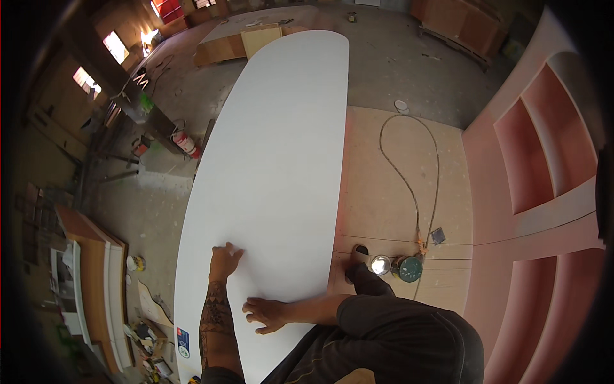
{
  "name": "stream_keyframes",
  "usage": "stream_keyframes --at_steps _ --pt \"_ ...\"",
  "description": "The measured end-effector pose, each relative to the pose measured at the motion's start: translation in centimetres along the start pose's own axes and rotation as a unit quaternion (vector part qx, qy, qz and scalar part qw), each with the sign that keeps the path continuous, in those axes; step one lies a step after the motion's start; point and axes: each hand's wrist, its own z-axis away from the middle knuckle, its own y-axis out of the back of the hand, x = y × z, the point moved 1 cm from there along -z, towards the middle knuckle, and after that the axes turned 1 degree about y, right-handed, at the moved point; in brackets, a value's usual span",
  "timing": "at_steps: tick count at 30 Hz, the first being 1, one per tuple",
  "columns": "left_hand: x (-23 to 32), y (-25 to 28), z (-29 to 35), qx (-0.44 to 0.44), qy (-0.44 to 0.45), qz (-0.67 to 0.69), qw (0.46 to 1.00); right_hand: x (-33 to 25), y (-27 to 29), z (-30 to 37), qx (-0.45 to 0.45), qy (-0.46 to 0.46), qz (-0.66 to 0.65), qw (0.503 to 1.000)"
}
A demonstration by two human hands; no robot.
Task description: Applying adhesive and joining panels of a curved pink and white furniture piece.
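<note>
A long white panel (275,141) with a rounded far end stretches away in front of me. My left hand (226,261) rests on its near part, with the fingers bent and the thumb held apart. Lower and to the right, my right hand (265,313) touches the same white surface, its fingers spread. I see nothing held in either hand, though the undersides of both are hidden. A small blue and white sticker (183,342) is on the panel's near left edge.
Right of the panel, a hose (437,153) loops over pale boards near a green-topped can (407,269) and a shiny can (380,265). A pink cabinet with recesses (489,192) stands at right. Across the floor at left are a fire extinguisher (185,144) and wooden boards (96,275).
</note>
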Motion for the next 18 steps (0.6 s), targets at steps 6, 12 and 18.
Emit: stream_keyframes --at_steps 6,12,18 --pt "-2.7 -0.3 0.5 -0.074 0.007 -0.010 0.997 3.5 11.3 8.7 0.049 0.001 -0.114 0.992" --pt "-0.5 0.0 1.5 -0.106 0.095 0.019 0.990 12.9 28.8 29.7 0.356 -0.315 0.073 0.877" --pt "1.4 -2.5 -0.1 -0.036 0.115 0.097 0.988 20.6 38.0 59.7 0.697 -0.597 0.047 0.395"
